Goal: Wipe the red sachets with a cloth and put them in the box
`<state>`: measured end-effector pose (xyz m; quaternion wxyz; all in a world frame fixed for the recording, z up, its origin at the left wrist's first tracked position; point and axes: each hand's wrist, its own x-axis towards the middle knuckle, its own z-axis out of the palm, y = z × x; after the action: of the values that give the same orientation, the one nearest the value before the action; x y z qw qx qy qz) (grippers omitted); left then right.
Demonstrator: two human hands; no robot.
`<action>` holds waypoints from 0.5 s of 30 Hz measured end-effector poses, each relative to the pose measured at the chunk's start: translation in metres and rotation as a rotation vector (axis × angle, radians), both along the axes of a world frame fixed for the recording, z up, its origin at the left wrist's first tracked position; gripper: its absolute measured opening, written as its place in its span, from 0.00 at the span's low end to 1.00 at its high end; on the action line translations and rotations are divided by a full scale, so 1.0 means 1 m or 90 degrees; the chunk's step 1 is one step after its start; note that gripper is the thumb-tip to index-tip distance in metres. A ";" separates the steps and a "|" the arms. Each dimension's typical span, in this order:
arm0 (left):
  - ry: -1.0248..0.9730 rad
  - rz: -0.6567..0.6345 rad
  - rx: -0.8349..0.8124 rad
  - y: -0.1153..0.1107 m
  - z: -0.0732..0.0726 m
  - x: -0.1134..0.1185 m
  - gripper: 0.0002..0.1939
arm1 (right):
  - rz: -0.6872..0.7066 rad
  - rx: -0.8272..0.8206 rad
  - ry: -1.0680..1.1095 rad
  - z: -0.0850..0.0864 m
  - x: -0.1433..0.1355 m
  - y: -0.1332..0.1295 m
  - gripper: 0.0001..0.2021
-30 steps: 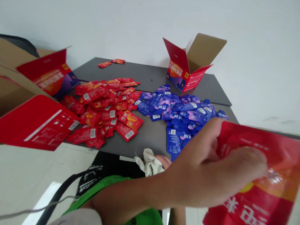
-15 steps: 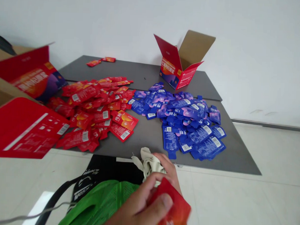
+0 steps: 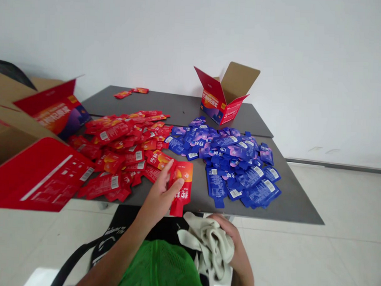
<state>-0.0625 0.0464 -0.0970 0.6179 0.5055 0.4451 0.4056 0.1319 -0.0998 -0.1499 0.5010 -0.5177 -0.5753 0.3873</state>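
Observation:
My left hand [image 3: 160, 196] is closed on a red-and-orange sachet [image 3: 185, 173], thumb across its face and spout end towards me. A second red layer shows at its left side; I cannot tell whether it is another sachet. The hand is over the table's front edge, beside the heap of red sachets [image 3: 115, 151]. Lower right, my right hand [image 3: 232, 233] grips a crumpled cream cloth [image 3: 216, 240], which hides most of its fingers. Beyond that hand, the heap of blue sachets [image 3: 230, 157] lies on the grey table [image 3: 288, 200].
A red carton [image 3: 216, 106] with raised flaps stands at the table's back right. Another open red carton [image 3: 52, 175] sits at the left, partly cut off. A few red sachets [image 3: 123, 94] lie at the back left. A white wall [image 3: 169, 42] rises behind.
My left hand has moved away from me and left with the sachet, from near the cloth to the red heap. My right hand and the cloth now show lower and further right.

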 end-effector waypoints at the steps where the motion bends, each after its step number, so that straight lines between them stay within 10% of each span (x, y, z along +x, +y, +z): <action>1: 0.069 -0.025 0.055 0.007 -0.007 0.003 0.41 | 0.011 -0.019 0.001 0.003 0.002 -0.005 0.10; 9: 0.386 -0.102 0.350 0.026 -0.050 0.012 0.35 | 0.062 -0.061 0.005 0.015 -0.003 -0.025 0.12; 15: 0.458 -0.038 0.502 -0.005 -0.050 0.002 0.29 | 0.062 -0.056 0.004 0.014 -0.005 -0.026 0.08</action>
<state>-0.0603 0.0413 -0.1474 0.2003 0.8191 0.4281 0.3253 0.1267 -0.1257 -0.1359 0.4601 -0.5096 -0.5805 0.4378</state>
